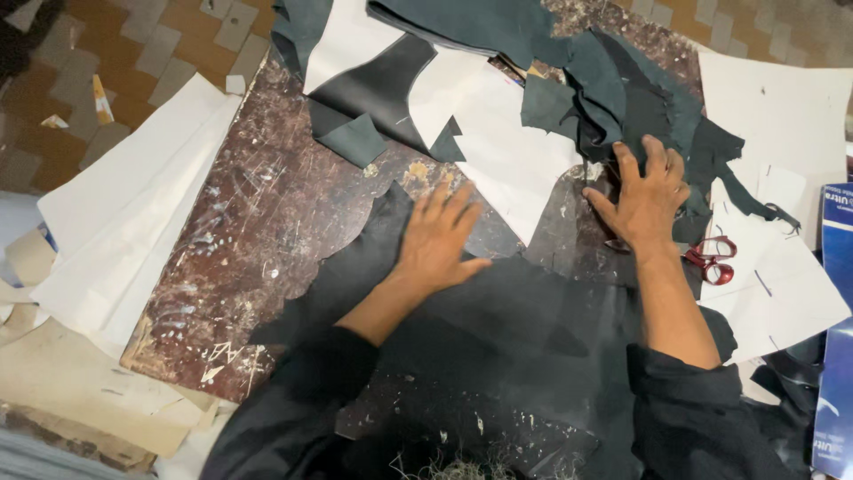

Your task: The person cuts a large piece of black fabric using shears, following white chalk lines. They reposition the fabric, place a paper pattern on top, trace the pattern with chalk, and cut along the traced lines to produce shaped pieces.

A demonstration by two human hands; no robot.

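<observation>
The left hand (pixel 437 238) lies flat, fingers spread, palm down on the large black sheet of leather-like material (pixel 498 320) that covers the near middle of the scratched dark-brown table (pixel 267 231). Its grip is released: nothing is clasped, the palm just presses the sheet, apparently to keep it smooth and stop it sliding. The hand is slightly blurred, so whether the fingertips press or only rest cannot be told.

The right hand (pixel 647 197) sits farther off and to the right, also open and flat, fingers fanned over the edge of the heap of dark teal-grey cut leather pieces (pixel 613 98) piled at the far right of the table. No piece is pinched; the palm bears down where the heap meets the black sheet, which looks like a way of pinning both layers.

Red-handled scissors (pixel 711 258) lie just right of the right wrist, partly under the dark scraps, on a white paper sheet (pixel 782 293), close to hand but untouched. White paper pattern pieces (pixel 506 151) lie in the far middle, between the two hands and beyond them, with a curved black cut-out piece (pixel 378 89) on top. A stack of large white and cream paper sheets (pixel 124 231) hangs off the left edge of the table over the brown tiled floor (pixel 160 44). A blue carton (pixel 835 240) stands at the right edge.
</observation>
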